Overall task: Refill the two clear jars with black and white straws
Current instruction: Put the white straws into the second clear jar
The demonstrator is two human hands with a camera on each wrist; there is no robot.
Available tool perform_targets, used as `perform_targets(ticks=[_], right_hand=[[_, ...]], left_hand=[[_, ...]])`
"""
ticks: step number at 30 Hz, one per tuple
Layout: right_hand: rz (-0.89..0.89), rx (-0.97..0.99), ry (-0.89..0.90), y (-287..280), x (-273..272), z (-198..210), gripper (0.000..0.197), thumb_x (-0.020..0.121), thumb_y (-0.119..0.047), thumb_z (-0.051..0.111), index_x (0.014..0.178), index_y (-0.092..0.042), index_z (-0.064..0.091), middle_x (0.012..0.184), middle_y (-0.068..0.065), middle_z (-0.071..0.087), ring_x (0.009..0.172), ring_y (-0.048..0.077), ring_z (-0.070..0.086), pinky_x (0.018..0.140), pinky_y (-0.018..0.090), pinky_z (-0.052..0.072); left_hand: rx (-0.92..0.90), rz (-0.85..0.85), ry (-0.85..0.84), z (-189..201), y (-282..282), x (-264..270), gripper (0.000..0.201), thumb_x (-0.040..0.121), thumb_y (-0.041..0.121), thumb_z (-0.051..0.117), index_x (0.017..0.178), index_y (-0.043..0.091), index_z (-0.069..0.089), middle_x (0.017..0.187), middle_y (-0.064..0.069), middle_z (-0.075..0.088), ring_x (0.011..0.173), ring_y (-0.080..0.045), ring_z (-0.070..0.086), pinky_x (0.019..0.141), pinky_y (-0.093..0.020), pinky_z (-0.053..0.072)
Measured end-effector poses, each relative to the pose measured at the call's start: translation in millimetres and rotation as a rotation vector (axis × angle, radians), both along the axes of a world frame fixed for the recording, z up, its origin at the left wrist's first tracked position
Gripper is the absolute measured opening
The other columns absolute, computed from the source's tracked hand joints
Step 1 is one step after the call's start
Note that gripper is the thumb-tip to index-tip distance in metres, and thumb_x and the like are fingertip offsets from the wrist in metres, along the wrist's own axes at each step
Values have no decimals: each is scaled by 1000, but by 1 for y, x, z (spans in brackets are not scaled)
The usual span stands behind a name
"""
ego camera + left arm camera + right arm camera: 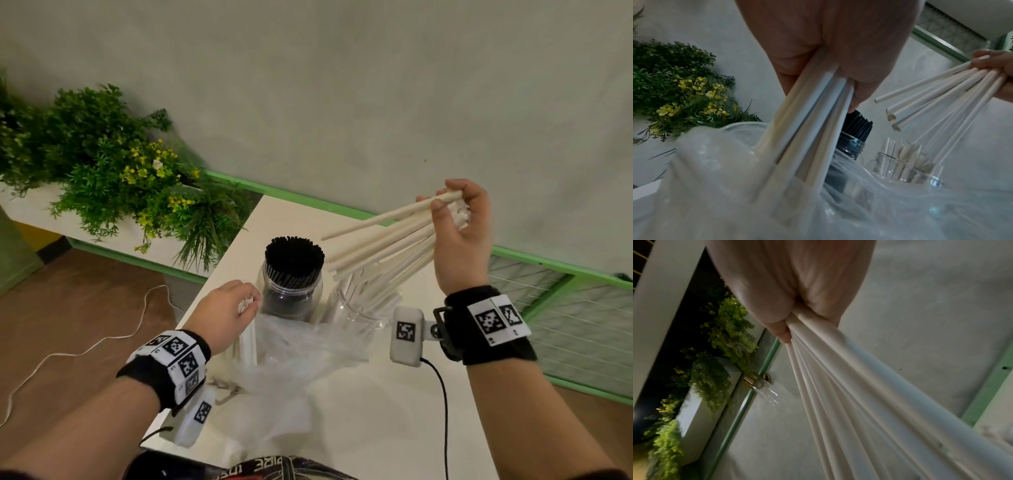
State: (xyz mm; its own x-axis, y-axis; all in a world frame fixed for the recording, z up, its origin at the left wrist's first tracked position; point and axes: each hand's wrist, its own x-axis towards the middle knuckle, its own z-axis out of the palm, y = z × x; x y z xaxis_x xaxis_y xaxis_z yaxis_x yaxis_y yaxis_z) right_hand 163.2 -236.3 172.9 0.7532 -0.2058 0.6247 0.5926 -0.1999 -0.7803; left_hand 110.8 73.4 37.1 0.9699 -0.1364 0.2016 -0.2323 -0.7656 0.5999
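The left hand [227, 313] grips a bunch of white straws [807, 129] whose lower ends vanish into a crumpled clear plastic bag [291, 349]; their number is hard to tell. Two clear jars stand on the white table [359, 428]: one [291, 294] packed with black straws [294, 255], then one [359, 308] partly hidden behind the bag, holding white straws. The right hand [459, 226] clutches a fanned bundle of white straws [383, 250], their lower ends over that jar.
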Motion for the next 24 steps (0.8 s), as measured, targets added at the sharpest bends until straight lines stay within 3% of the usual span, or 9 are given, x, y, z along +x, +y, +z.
perform_targets(ticks=[2, 6, 10, 11, 14, 17, 18, 21, 24], right_hand=[[-19, -34, 41, -6, 4, -9, 27, 94, -4, 52, 109, -27, 52, 109, 11, 52, 100, 25, 68, 91, 59, 49], [-52, -65, 89, -17, 7, -20, 27, 95, -5, 52, 109, -28, 53, 110, 6, 54, 100, 23, 68, 91, 56, 50], [-80, -122, 91, -22, 12, -21, 27, 93, -15, 53, 111, -35, 53, 113, 2, 56, 105, 28, 63, 92, 54, 49], [-87, -146, 88, -22, 13, -23, 28, 92, -15, 52, 112, -34, 53, 115, 5, 56, 106, 28, 61, 94, 50, 48], [-90, -242, 48, -17, 13, -30, 33, 91, -4, 50, 111, -30, 53, 113, 12, 56, 103, 13, 54, 89, 16, 41], [-81, -313, 20, -6, 12, -37, 39, 91, 1, 50, 107, -34, 51, 111, 8, 53, 97, -7, 48, 84, 5, 34], [-79, -314, 28, -3, 15, -41, 39, 91, 0, 50, 107, -35, 50, 111, 7, 53, 99, -5, 49, 85, 7, 35], [-62, -305, 63, 0, 24, -58, 38, 91, -11, 49, 105, -46, 49, 112, 1, 52, 105, 19, 58, 90, 25, 44], [-26, -396, 99, 1, 29, -79, 28, 92, -8, 52, 108, -30, 55, 110, -1, 55, 104, 20, 61, 87, 15, 42]], left_hand=[[-5, -5, -6, 1, -2, 0, 7, 88, 34, 49, 83, 33, 54, 82, 14, 50, 76, -11, 52, 65, -27, 33], [2, 19, 10, 0, -6, -1, 10, 91, 24, 56, 85, 32, 55, 85, 12, 52, 78, -12, 52, 67, -27, 34], [10, 40, 24, 0, -6, -2, 11, 91, 24, 56, 85, 33, 55, 84, 15, 52, 78, -10, 54, 67, -27, 36], [8, 42, 24, 1, -6, -3, 12, 91, 24, 56, 85, 33, 55, 84, 15, 52, 79, -10, 54, 67, -27, 36], [10, 51, 15, 1, -7, -3, 12, 91, 23, 57, 84, 33, 56, 86, 12, 54, 80, -11, 54, 67, -27, 36], [10, 58, 7, 0, -10, -5, 13, 90, 22, 57, 84, 33, 56, 86, 10, 56, 80, -12, 54, 67, -27, 36], [8, 61, 6, 0, -11, -5, 13, 90, 22, 57, 84, 33, 55, 86, 10, 56, 79, -12, 54, 66, -26, 36], [3, 74, 7, 0, -13, -7, 13, 91, 22, 57, 84, 33, 55, 87, 10, 56, 79, -10, 53, 63, -22, 34], [5, 82, 1, -1, -13, -9, 13, 90, 22, 57, 84, 33, 55, 86, 10, 55, 78, -9, 52, 63, -15, 32]])
